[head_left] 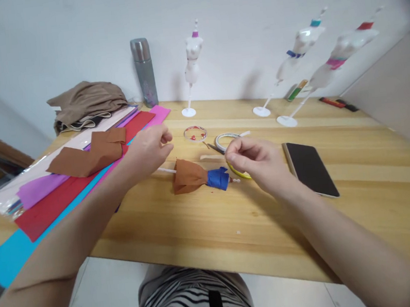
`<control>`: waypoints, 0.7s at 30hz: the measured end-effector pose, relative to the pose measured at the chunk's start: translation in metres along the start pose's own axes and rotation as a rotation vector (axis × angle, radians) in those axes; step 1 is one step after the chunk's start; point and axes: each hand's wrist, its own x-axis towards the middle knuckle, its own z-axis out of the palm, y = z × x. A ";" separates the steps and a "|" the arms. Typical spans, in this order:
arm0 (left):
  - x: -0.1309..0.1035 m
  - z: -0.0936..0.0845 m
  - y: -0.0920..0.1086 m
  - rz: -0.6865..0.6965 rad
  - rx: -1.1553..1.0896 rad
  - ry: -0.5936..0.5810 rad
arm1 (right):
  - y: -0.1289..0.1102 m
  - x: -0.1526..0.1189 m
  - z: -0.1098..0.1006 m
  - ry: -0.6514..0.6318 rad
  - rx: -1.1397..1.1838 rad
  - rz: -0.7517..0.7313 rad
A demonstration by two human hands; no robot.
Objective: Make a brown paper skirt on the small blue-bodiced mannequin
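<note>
My left hand (155, 146) hovers over the table, left of a small mannequin lying on its side, its fingers curled together; whatever they hold, if anything, is hidden. My right hand (251, 158) is raised at the other end of that mannequin, thumb and fingertips pinched, and I cannot make out anything between them. The lying mannequin wears a brown paper skirt (189, 176) and a blue paper top (218, 178), its white stand rod pointing left. Behind my right hand are dark-tipped scissors (216, 148) and a white tape roll (222, 142), with a yellow ring (239, 172) partly covered by that hand.
Coloured paper sheets (58, 203) and brown paper (91, 155) lie at left, before folded cloth (88, 102). A flask (145, 74) and three standing mannequins (191, 67) line the back. A beaded ring (195, 134) sits mid-table. A phone (311, 169) lies at right.
</note>
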 end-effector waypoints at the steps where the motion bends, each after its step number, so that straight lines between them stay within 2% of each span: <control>1: -0.006 -0.002 -0.004 -0.033 -0.033 -0.070 | -0.001 -0.001 -0.002 -0.099 0.023 0.017; 3: -0.018 -0.003 -0.010 -0.073 -0.084 -0.189 | -0.004 -0.002 -0.004 -0.286 0.039 0.048; 6: -0.035 -0.003 -0.013 -0.110 -0.090 -0.314 | -0.007 -0.003 -0.003 -0.487 0.003 0.071; 9: -0.047 -0.004 -0.012 -0.106 -0.137 -0.409 | -0.006 -0.006 0.001 -0.629 -0.006 0.063; 12: -0.053 0.002 -0.010 -0.064 -0.275 -0.487 | -0.003 -0.009 0.006 -0.718 -0.003 0.044; 13: -0.055 0.007 -0.010 -0.053 -0.314 -0.490 | -0.002 -0.010 0.007 -0.747 -0.012 0.034; 17: -0.058 0.038 -0.016 -0.084 -0.502 -0.379 | 0.002 -0.013 0.013 -0.848 -0.065 -0.001; 21: -0.058 0.059 -0.027 -0.170 -0.726 -0.381 | 0.008 -0.014 0.021 -0.850 -0.059 -0.007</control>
